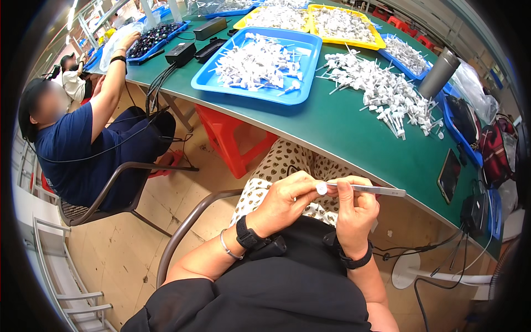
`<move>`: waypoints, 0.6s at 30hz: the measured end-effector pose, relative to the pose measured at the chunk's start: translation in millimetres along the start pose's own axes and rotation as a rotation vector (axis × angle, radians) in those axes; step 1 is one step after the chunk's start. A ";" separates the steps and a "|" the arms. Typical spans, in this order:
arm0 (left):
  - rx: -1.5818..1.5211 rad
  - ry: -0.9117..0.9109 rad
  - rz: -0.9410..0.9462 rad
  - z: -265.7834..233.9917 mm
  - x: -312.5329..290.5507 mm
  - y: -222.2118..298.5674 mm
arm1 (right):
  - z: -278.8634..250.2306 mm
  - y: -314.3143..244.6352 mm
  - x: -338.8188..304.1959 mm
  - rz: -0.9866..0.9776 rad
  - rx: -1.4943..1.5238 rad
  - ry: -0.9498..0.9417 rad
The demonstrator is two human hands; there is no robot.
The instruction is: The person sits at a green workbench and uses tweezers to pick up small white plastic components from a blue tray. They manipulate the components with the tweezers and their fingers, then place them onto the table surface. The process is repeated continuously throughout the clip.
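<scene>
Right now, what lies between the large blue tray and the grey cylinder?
A loose heap of white parts lies on the green tabletop between them, in the head view.

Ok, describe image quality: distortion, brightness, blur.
Head view: table edge bows, corners go black; head view: white parts in the blue tray look almost washed out; head view: blur covers the face of the navy-shirted co-worker, tweezers look fairly sharp.

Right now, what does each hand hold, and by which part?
The right hand pinches a slim metal tool partway along its length; the left hand holds a small white piece, exact part unclear.
</scene>
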State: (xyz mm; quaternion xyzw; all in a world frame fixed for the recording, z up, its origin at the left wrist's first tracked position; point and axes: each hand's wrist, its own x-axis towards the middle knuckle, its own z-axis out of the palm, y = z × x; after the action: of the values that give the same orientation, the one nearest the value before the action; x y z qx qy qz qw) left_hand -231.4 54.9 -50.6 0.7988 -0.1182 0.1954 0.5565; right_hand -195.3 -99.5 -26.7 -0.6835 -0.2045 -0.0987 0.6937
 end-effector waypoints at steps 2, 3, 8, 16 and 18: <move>0.006 -0.001 0.002 0.0 0.0 0.0 | 0.3 -0.1 0.3 0.009 0.021 0.002; 0.010 -0.006 -0.003 -0.2 0.0 -0.1 | 0.1 1.0 0.4 0.008 0.016 0.001; -0.017 -0.004 -0.019 0.8 -1.2 -2.0 | -0.9 2.5 0.1 0.005 -0.038 -0.005; -0.065 0.004 -0.055 4.1 -1.8 -1.4 | -7.8 4.3 3.3 -0.154 -0.220 -0.087; -0.084 0.004 -0.065 5.2 -2.0 -1.6 | -8.3 1.0 6.4 -0.227 -0.293 -0.113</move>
State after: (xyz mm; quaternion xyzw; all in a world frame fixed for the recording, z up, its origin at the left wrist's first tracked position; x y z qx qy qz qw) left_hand -231.5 50.6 -54.4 0.7778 -0.0990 0.1739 0.5958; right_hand -187.9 -106.8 -24.8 -0.7543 -0.3023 -0.1665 0.5584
